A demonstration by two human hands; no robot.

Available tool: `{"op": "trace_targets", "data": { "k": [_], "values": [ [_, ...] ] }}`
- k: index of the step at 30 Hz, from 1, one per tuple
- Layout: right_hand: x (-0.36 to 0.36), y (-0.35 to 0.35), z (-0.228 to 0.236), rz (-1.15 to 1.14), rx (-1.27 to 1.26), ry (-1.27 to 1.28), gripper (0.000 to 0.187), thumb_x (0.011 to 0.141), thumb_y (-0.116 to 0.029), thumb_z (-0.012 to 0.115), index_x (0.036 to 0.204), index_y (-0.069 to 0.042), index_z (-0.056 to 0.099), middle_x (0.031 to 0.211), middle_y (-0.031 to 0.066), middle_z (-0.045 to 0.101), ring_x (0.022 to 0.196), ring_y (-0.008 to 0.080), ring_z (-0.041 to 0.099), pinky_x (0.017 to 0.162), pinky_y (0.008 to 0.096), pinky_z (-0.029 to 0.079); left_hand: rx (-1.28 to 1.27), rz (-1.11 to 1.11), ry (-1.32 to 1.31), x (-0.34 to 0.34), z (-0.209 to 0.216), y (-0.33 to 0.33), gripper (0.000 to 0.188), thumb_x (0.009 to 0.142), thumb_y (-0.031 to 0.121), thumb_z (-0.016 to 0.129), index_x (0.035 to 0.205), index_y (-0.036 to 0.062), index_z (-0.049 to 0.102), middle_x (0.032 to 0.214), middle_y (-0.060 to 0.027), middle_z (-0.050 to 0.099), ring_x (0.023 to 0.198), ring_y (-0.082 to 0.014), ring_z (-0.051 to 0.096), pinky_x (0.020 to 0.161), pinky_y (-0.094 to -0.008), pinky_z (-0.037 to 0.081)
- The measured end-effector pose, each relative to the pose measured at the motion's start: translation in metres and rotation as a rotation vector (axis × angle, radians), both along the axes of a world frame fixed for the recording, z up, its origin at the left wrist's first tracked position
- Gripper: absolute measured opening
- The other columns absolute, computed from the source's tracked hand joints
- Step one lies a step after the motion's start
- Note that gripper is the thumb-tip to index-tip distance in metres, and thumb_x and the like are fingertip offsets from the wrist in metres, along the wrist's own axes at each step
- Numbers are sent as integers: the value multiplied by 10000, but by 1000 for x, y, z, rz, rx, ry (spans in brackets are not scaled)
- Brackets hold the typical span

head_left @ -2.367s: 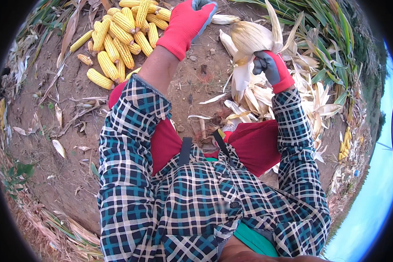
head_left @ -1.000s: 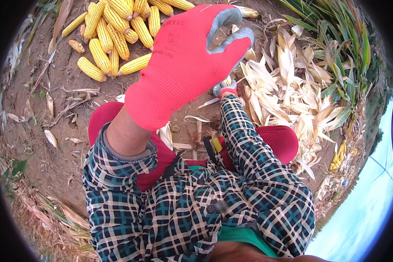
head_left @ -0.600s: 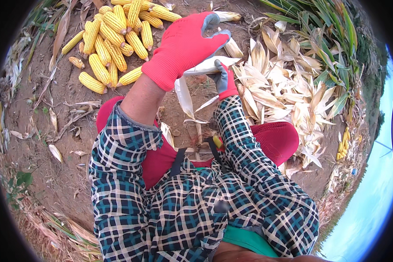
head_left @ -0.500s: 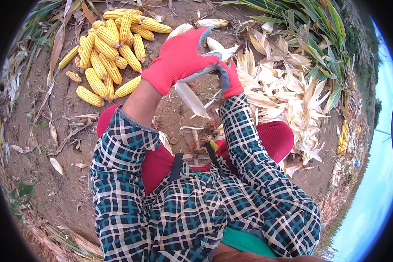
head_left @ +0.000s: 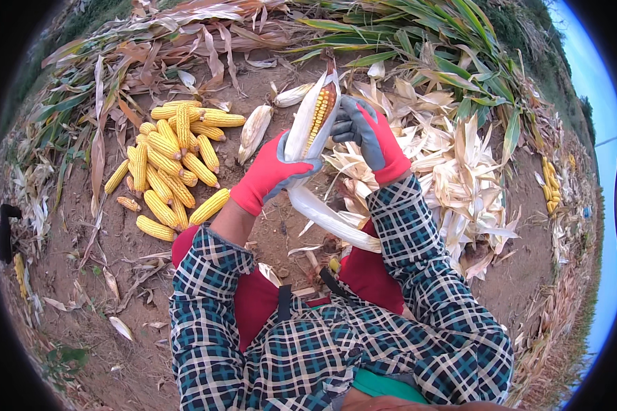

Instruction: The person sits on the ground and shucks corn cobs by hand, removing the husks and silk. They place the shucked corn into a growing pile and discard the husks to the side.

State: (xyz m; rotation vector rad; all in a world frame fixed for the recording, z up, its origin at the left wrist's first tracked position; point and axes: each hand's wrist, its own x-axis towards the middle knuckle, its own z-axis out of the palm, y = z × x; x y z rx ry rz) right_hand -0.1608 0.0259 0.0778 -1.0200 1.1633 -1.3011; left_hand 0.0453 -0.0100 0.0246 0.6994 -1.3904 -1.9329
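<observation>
Corn ear (head_left: 320, 118) is partly husked and held up between the two hands over bare soil (head_left: 138, 267), in front of the knees, tip pointing away and slightly right. Exposed strip of yellow kernels faces the right side, going reddish-brown near the tip. Pale husk still wraps the left side; a long whitish husk strip (head_left: 332, 220) hangs from the lower end, trailing toward the right sleeve (head_left: 418, 236).

Left hand (head_left: 271, 172), red glove with grey palm, is closed around the lower part of the ear, thumb across the front. Right hand (head_left: 373, 139), same glove, is just right of the ear, fingers half curled; can't tell if they touch it or pinch any husk.

Further out: pile of bare yellow cobs (head_left: 164, 152) to the left, two ears in husk (head_left: 255, 133) beyond the left hand, heap of loose husks (head_left: 463, 171) to the right, green leaves (head_left: 452, 68) past that.
</observation>
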Motion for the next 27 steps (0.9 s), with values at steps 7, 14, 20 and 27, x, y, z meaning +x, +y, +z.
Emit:
{"op": "trace_targets", "data": {
  "k": [7, 14, 20, 27],
  "values": [
    [-5, -2, 12, -46, -93, 71, 402, 906, -325, 610, 1165, -20, 573, 943, 26, 632, 755, 75, 587, 668, 221, 485, -317, 26, -323, 9, 11, 0, 800, 610, 195, 829, 1305, 30, 467, 1173, -73, 597, 1049, -144, 568, 902, -304, 460],
    [-12, -6, -10, -186, -221, 82, 198, 922, -165, 579, 1034, -10, 630, 839, 8, 632, 740, 71, 581, 654, 205, 473, -488, 34, -399, 1, 16, -1, 830, 597, 230, 829, 1313, 25, 466, 1185, -111, 601, 1072, -166, 576, 923, -315, 454],
    [5, -13, -34, -152, -172, -680, 234, 964, -171, 444, 1113, -39, 566, 1053, 101, 632, 972, 206, 606, 918, 350, 465, -496, 166, -330, -8, -4, -5, 818, 621, 208, 833, 1322, 33, 450, 1183, -96, 599, 1081, -166, 571, 940, -313, 448],
    [25, -29, -40, -130, -106, -1156, 322, 995, -208, 357, 1210, -17, 500, 1253, 135, 550, 1179, 267, 513, 1073, 436, 350, -101, 55, -40, -30, -29, -3, 511, 771, 108, 745, 1226, 19, 532, 1164, -50, 604, 1023, -124, 575, 869, -283, 474]
  ]
}}
